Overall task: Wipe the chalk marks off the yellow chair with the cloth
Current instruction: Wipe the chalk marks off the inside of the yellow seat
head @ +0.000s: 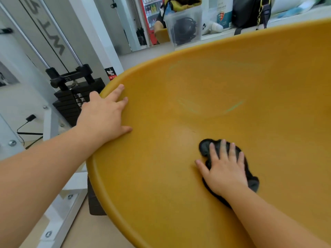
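The yellow chair (161,176) fills most of the head view, its curved seat shell tilted toward me. Faint greenish chalk marks (232,107) run across the middle of the seat, with a fainter arc higher up. A black cloth (206,146) lies bunched on the seat below the marks. My right hand (223,169) presses flat on the cloth with straight, spread fingers. My left hand (105,115) rests on the chair's left rim, fingers extended over the edge onto the seat.
A white weight machine with a black weight stack (71,99) stands close to the chair's left side. Behind the chair is a clear plastic bin (184,27), a black bag (249,11) on a white shelf and a red drinks fridge (150,17).
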`<action>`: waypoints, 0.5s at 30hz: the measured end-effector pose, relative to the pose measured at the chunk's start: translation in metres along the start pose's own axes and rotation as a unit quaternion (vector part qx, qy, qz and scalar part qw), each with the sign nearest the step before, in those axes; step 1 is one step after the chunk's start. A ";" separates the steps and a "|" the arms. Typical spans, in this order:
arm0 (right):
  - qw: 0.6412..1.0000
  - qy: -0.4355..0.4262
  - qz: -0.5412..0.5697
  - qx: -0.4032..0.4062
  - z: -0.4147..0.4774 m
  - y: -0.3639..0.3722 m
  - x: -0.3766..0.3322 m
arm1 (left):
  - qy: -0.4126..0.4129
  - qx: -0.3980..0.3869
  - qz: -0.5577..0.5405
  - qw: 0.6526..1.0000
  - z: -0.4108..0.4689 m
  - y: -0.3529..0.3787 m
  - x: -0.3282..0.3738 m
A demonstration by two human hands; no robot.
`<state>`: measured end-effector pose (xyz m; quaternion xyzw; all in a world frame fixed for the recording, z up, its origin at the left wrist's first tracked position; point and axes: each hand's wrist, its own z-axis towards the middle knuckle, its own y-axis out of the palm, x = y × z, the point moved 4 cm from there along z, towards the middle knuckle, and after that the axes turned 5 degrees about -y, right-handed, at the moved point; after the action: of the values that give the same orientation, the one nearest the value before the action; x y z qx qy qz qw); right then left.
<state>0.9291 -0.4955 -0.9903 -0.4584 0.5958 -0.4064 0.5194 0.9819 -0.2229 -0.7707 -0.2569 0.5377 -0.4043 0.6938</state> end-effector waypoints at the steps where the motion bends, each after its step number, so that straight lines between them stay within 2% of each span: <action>1: 0.999 -0.034 0.013 -0.011 -0.006 0.004 -0.018 | 0.003 -0.006 0.001 1.000 -0.001 -0.001 -0.001; 5: 0.985 -0.158 0.052 -0.053 -0.033 0.012 -0.080 | 0.011 -0.024 0.006 1.000 -0.014 -0.006 -0.006; 10: 0.950 -0.285 0.112 -0.065 -0.065 0.009 -0.126 | 0.003 -0.046 0.013 0.999 -0.061 -0.019 -0.017; 15: 0.918 -0.366 0.153 -0.016 -0.069 -0.007 -0.157 | 0.018 -0.017 0.003 1.000 -0.113 -0.027 -0.028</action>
<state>0.8684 -0.3446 -0.9356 -0.4867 0.4332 -0.1167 0.7495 0.8632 -0.2050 -0.7667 -0.2599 0.5575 -0.3973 0.6810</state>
